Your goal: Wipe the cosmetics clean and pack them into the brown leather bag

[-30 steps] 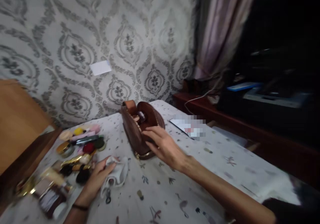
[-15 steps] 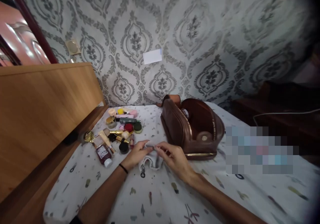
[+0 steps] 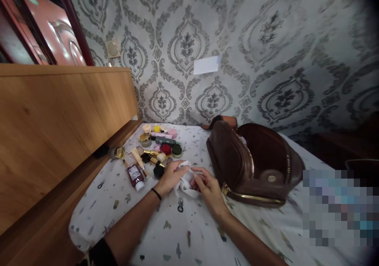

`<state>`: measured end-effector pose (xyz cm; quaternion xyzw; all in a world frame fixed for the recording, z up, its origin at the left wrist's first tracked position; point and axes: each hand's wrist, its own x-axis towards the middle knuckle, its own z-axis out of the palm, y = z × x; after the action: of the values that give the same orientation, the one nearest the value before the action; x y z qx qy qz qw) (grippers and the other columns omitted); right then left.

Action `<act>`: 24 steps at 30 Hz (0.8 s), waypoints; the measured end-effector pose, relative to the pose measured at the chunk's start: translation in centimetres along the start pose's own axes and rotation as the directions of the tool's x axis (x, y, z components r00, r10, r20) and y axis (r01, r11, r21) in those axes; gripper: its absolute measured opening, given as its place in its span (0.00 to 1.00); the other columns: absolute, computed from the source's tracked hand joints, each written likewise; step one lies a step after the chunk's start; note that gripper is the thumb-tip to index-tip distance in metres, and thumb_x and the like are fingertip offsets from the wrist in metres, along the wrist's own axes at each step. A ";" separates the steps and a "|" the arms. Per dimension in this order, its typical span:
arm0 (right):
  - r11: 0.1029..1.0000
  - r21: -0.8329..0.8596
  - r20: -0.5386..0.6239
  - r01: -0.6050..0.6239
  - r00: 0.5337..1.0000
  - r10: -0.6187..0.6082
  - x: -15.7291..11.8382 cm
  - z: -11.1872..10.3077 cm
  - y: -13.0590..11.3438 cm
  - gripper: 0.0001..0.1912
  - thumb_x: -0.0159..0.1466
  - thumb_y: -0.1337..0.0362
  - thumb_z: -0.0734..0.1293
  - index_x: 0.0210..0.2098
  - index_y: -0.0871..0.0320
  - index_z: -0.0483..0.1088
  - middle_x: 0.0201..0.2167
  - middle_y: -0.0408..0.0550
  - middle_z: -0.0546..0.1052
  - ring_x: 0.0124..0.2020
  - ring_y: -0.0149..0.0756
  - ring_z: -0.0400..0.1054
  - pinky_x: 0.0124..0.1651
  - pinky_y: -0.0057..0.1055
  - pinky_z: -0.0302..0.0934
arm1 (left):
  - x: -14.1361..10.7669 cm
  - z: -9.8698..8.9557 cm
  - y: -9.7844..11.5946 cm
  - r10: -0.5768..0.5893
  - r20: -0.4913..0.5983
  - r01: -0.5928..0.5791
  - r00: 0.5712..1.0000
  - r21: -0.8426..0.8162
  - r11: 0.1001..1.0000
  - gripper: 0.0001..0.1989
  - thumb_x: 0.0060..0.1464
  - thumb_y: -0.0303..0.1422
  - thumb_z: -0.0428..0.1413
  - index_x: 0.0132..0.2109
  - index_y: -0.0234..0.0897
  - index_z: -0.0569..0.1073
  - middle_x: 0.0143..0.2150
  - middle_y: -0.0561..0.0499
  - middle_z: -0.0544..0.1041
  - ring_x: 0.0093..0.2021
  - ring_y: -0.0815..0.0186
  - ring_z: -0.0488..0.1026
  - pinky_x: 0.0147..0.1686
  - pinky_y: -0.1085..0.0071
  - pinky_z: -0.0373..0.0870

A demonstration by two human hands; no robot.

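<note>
The left hand (image 3: 171, 178) grips a bunched white cloth (image 3: 186, 185), its far fingers hidden by the folds; the right hand (image 3: 209, 189) pinches the cloth's right side, and the reddish patch under its fingers is hard to make out. The cloth is over the middle of the patterned sheet (image 3: 166, 222). A brown bag (image 3: 226, 155) gapes to its right, interior too dark to read. Pixelation covers the sheet's right side; its near edge is cut off. Cosmetics (image 3: 166, 140) crowd the far left corner. Between them and the bag, a strip of sheet runs to the far edge.
</note>
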<state>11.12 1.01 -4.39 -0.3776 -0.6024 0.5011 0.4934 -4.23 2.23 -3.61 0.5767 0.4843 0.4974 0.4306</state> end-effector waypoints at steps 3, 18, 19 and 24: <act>1.000 -0.016 -0.008 -0.008 1.000 0.008 -0.1 -0.2 0.2 0.26 0.57 0.42 0.66 0.40 0.59 0.70 0.18 0.41 0.71 0.22 0.34 0.65 0.27 0.30 0.59 | 0.0 -0.1 0.7 0.043 -0.038 -0.043 0.998 0.012 0.999 0.20 0.52 0.48 0.57 0.33 0.32 0.72 0.25 0.54 0.67 0.26 0.70 0.60 0.26 0.74 0.57; 0.996 -0.087 0.045 -0.028 0.998 0.032 -0.4 0.0 0.7 0.22 0.62 0.48 0.61 0.44 0.59 0.67 0.20 0.40 0.69 0.21 0.33 0.62 0.26 0.29 0.57 | 1.9 -10.5 5.9 0.279 -0.458 0.009 0.844 0.532 0.847 0.08 0.58 0.34 0.52 0.35 0.34 0.72 0.33 0.49 0.74 0.37 0.63 0.70 0.38 0.71 0.62; 0.995 -0.095 0.050 -0.030 0.998 0.035 -0.4 0.0 0.8 0.21 0.62 0.48 0.61 0.44 0.59 0.67 0.20 0.40 0.69 0.21 0.32 0.62 0.26 0.29 0.57 | 1.6 -12.0 6.6 0.294 -0.470 0.038 0.832 0.577 0.816 0.08 0.57 0.33 0.53 0.33 0.35 0.71 0.31 0.49 0.73 0.37 0.62 0.69 0.39 0.71 0.61; 0.988 -0.150 0.070 -0.035 0.996 0.046 -0.7 0.1 0.4 0.18 0.63 0.51 0.60 0.43 0.59 0.68 0.20 0.40 0.70 0.22 0.31 0.61 0.26 0.27 0.56 | 0.2 -19.9 6.9 0.358 -0.488 0.373 0.796 0.862 0.344 0.12 0.60 0.36 0.46 0.37 0.35 0.71 0.36 0.41 0.75 0.41 0.50 0.71 0.38 0.64 0.62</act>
<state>11.21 0.41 -4.90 -0.4067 -0.6479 0.4785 0.4311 -23.07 1.61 5.83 0.5210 0.7908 0.2802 -0.1570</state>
